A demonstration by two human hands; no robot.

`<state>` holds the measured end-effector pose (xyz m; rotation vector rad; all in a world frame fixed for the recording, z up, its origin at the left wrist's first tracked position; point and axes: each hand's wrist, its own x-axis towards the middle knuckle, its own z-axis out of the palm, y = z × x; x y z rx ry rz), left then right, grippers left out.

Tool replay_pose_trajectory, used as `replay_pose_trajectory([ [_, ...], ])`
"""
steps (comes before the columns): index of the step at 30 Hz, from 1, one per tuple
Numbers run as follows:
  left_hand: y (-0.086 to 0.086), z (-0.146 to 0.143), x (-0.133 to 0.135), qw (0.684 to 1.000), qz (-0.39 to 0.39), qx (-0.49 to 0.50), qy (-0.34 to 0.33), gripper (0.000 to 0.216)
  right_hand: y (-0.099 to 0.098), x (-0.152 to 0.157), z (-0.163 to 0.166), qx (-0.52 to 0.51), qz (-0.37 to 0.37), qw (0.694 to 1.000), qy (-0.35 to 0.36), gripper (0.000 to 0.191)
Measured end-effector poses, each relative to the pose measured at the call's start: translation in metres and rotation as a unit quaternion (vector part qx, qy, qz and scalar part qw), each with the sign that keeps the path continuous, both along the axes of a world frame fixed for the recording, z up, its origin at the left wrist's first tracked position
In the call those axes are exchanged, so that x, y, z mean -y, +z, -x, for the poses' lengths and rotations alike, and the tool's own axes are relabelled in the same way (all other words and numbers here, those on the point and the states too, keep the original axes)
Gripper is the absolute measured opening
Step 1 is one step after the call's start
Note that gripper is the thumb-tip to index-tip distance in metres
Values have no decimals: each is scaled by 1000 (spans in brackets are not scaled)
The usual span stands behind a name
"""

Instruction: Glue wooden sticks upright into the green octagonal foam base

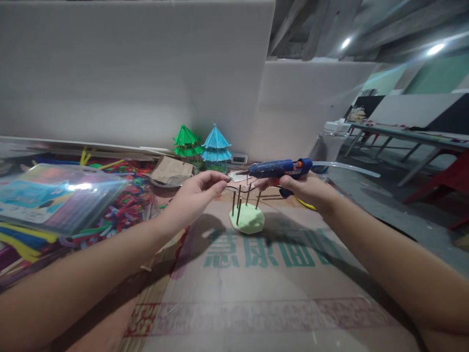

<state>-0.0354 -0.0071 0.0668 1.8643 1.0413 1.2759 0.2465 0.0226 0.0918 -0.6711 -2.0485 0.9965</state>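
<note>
My right hand (306, 188) grips a blue glue gun (274, 169), its nozzle pointing left and a long clear glue stick (344, 168) trailing out of its back. My left hand (207, 188) is closed in a pinch just left of the nozzle; what lies between its fingertips is too small to make out. Below and between both hands, a pale green base (249, 221) with cut corners rests on the cardboard (264, 288). Several thin brown sticks (239, 211) stand upright on it.
Behind stand a green paper-like pagoda (186, 142) and a blue one (216, 144). On the left, a clear plastic case (62, 195) lies over a heap of coloured pipe cleaners (135, 195). A bin (331, 142) and a long table (410, 134) are at the right.
</note>
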Motion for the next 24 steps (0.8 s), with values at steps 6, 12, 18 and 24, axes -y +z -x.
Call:
replay_pose_trajectory([
  [6,3,-1,3,1000,10,2,4,29,3,6,4,47,-23,998,-46,63],
  [12,4,-2,4,1000,9,7,1,27,5,8,6,75,-29,994,-76,71],
  [18,5,-3,6,1000,16,12,0,30,6,9,8,75,-37,994,-75,70],
  [24,4,-3,5,1000,20,16,-2,31,2,5,6,80,-24,993,-86,71],
])
